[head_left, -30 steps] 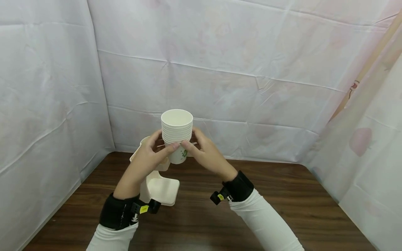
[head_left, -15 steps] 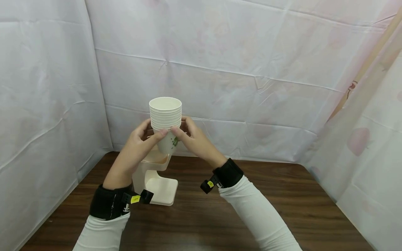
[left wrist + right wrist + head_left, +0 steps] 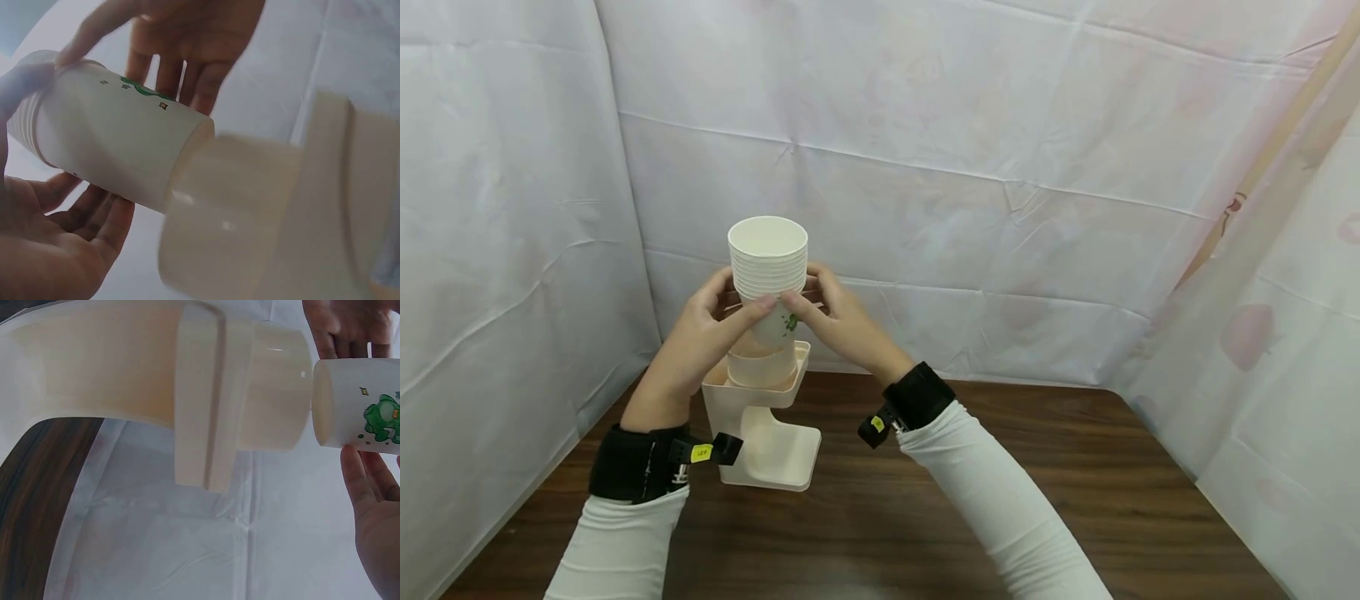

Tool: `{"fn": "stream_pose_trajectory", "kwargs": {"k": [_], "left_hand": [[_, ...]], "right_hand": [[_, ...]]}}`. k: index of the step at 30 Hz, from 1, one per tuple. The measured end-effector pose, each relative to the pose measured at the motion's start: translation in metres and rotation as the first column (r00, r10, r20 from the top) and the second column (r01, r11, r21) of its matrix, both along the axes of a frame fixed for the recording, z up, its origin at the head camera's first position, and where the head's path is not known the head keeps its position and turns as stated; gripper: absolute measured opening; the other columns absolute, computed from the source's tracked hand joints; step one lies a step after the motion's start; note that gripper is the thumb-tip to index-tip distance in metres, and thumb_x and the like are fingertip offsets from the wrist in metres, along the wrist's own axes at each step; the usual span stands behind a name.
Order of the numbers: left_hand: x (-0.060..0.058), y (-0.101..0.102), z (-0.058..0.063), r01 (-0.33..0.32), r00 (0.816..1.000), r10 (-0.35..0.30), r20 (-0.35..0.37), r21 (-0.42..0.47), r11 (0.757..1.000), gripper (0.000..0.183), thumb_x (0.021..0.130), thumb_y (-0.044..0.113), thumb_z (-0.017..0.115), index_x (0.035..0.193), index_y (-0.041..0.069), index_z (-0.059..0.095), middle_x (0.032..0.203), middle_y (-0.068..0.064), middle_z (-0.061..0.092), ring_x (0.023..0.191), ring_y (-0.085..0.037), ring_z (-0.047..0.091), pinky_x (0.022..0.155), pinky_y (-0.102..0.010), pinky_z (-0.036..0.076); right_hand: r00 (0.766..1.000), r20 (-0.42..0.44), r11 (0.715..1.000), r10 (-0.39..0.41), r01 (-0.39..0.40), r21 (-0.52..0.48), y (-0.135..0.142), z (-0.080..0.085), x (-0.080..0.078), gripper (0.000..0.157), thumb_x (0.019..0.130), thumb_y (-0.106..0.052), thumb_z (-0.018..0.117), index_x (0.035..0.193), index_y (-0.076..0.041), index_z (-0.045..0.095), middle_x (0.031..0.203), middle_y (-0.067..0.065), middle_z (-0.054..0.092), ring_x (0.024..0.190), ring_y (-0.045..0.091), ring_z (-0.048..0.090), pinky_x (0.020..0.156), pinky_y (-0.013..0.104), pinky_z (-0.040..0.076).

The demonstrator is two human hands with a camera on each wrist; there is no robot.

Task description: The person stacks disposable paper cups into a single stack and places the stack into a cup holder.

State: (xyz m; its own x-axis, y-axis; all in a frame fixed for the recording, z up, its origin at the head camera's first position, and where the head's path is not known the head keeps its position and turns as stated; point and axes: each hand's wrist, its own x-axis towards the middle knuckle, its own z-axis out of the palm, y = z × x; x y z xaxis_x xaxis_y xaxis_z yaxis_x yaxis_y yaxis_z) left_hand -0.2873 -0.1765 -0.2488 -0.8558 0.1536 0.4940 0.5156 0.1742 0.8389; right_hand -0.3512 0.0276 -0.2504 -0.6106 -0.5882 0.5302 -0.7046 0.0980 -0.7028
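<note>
A stack of white paper cups is held upright, open mouths up, between both hands. My left hand grips its left side with the thumb across the front. From the right, my right hand grips it too, thumb near the other thumb. A green cartoon print shows on the outer cup. Just below the stack is the round collar of a cream plastic cup holder. In the right wrist view the stack's bottom lies close to the collar's rim, seemingly just outside it.
The holder stands on a dark wooden table, its flat foot extending to the right. White cloth hangs behind the table and along both sides. Black wrist straps with small cameras sit on both arms.
Both hands have carried the cup stack left and upward, from right of the holder to above its collar. The collar and upper tray of the holder are now more visible.
</note>
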Motion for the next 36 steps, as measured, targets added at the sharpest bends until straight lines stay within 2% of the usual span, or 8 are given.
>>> {"fn": "stream_pose_trajectory", "kwargs": {"k": [6,10,14,18,20,26,30,36], "left_hand": [[-0.006,-0.007,-0.012,-0.031,0.999,0.031,-0.022,-0.015,0.999,0.064,0.099,0.024,0.066,0.151,0.007,0.034,0.136,-0.013,0.048,0.129,-0.024,0.046,0.109,-0.052,0.035],[-0.008,-0.01,-0.023,-0.066,0.998,0.066,-0.001,-0.037,0.997,0.068,0.097,0.026,0.069,0.152,0.007,0.034,0.135,-0.013,0.049,0.129,-0.026,0.047,0.109,-0.052,0.036],[-0.008,-0.012,-0.032,-0.082,0.997,0.082,0.011,-0.047,0.996,0.07,0.095,0.025,0.072,0.152,0.008,0.035,0.134,-0.012,0.05,0.127,-0.025,0.048,0.107,-0.036,0.04],[-0.009,-0.013,-0.035,-0.09,0.996,0.09,-0.009,-0.066,0.994,0.071,0.095,0.024,0.073,0.153,0.008,0.036,0.134,-0.013,0.051,0.127,-0.027,0.05,0.101,-0.023,0.043],[-0.009,-0.013,-0.036,-0.094,0.996,0.093,-0.016,-0.076,0.993,0.072,0.094,0.025,0.073,0.153,0.008,0.035,0.135,-0.014,0.051,0.128,-0.028,0.05,0.104,-0.027,0.042],[-0.008,-0.014,-0.04,-0.131,0.991,0.127,-0.038,-0.108,0.986,0.079,0.092,0.025,0.075,0.155,0.006,0.031,0.139,-0.016,0.047,0.132,-0.032,0.045,0.111,-0.053,0.033],[-0.008,-0.016,-0.045,-0.155,0.987,0.148,-0.062,-0.139,0.978,0.08,0.091,0.025,0.077,0.154,0.006,0.031,0.138,-0.017,0.049,0.131,-0.033,0.044,0.111,-0.056,0.031],[-0.008,-0.019,-0.047,-0.147,0.988,0.137,-0.07,-0.157,0.977,0.076,0.09,0.024,0.078,0.152,0.007,0.037,0.136,-0.015,0.05,0.13,-0.031,0.045,0.111,-0.056,0.03]], "right_hand": [[0.999,0.004,0.999,0.032,-0.033,0.038,-0.006,-0.008,-0.003,0.054,0.104,-0.028,0.053,0.151,-0.012,0.031,0.137,0.012,0.054,0.118,0.019,0.058,0.093,0.031,0.05],[0.999,0.047,0.998,0.02,-0.022,0.057,-0.006,-0.017,-0.004,0.055,0.104,-0.032,0.054,0.152,-0.012,0.033,0.138,0.008,0.053,0.12,0.017,0.057,0.094,0.031,0.049],[0.996,0.086,0.994,-0.013,0.003,0.107,-0.005,-0.026,-0.004,0.057,0.103,-0.04,0.055,0.151,-0.014,0.037,0.14,0.001,0.052,0.121,0.015,0.056,0.093,0.031,0.05],[0.997,0.062,0.99,-0.035,0.027,0.136,-0.005,-0.031,-0.004,0.057,0.103,-0.042,0.054,0.15,-0.014,0.038,0.139,-0.002,0.052,0.123,0.012,0.053,0.096,0.031,0.047],[0.998,0.042,0.99,-0.04,0.034,0.136,-0.005,-0.032,-0.004,0.057,0.104,-0.042,0.054,0.15,-0.013,0.037,0.139,-0.001,0.052,0.122,0.011,0.053,0.099,0.031,0.046],[0.999,0.001,0.988,-0.054,0.053,0.142,-0.006,-0.038,-0.004,0.058,0.104,-0.041,0.054,0.151,-0.013,0.036,0.138,0.0,0.053,0.119,0.011,0.054,0.099,0.03,0.045],[0.998,-0.011,0.986,-0.061,0.062,0.154,-0.006,-0.043,-0.006,0.057,0.103,-0.039,0.057,0.15,-0.013,0.038,0.137,-0.001,0.053,0.119,0.011,0.054,0.099,0.031,0.046],[0.998,-0.01,0.985,-0.062,0.062,0.159,-0.007,-0.045,-0.005,0.061,0.102,-0.04,0.059,0.15,-0.011,0.037,0.137,0.0,0.05,0.121,0.013,0.052,0.101,0.037,0.045]]}}
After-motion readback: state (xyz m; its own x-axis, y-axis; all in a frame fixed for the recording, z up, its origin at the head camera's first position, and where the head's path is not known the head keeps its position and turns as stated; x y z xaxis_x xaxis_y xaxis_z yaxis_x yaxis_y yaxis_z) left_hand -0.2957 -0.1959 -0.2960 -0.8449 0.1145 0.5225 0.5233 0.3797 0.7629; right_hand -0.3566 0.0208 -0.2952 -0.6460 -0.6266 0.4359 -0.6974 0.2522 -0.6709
